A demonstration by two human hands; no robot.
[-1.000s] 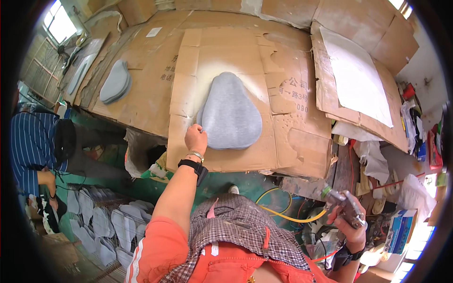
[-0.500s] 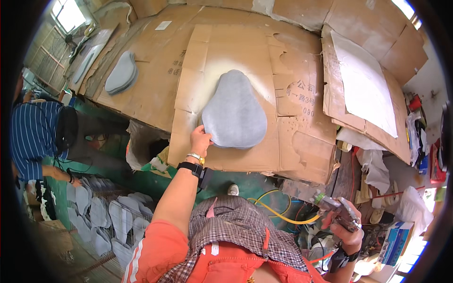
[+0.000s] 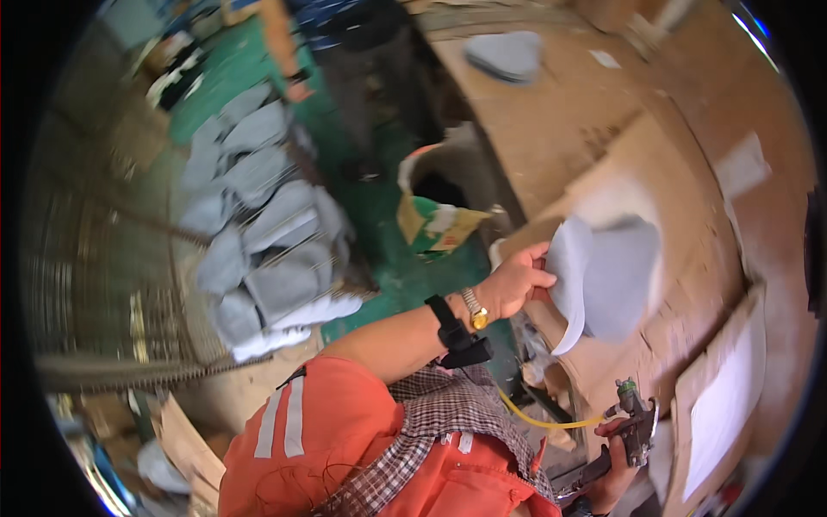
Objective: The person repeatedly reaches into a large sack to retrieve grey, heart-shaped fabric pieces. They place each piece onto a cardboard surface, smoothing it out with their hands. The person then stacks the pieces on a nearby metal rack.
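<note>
My left hand (image 3: 520,279) pinches the edge of a thin grey pear-shaped sheet (image 3: 566,274), which is lifted and tilted up on its side. Beneath and just right of it, another grey piece (image 3: 624,280) of like shape lies flat on the cardboard (image 3: 689,233). A pale sprayed patch surrounds that piece. Down at the lower right, my right hand (image 3: 613,472) is closed around a spray gun (image 3: 636,420), with a yellow hose (image 3: 551,422) running to it. The picture is somewhat blurred by motion.
To the left, a wire rack (image 3: 194,372) carries several grey pieces (image 3: 289,274). A stack of grey pieces (image 3: 506,57) sits farther along the table. An open sack (image 3: 438,226) stands beside the table edge. Beyond it a person (image 3: 366,65) stands. A white sheet (image 3: 722,414) lies at right.
My left hand has lifted a sheet off the pile and tilted it up. The head view has swung left toward the rack. The spray gun stays in my right hand.
</note>
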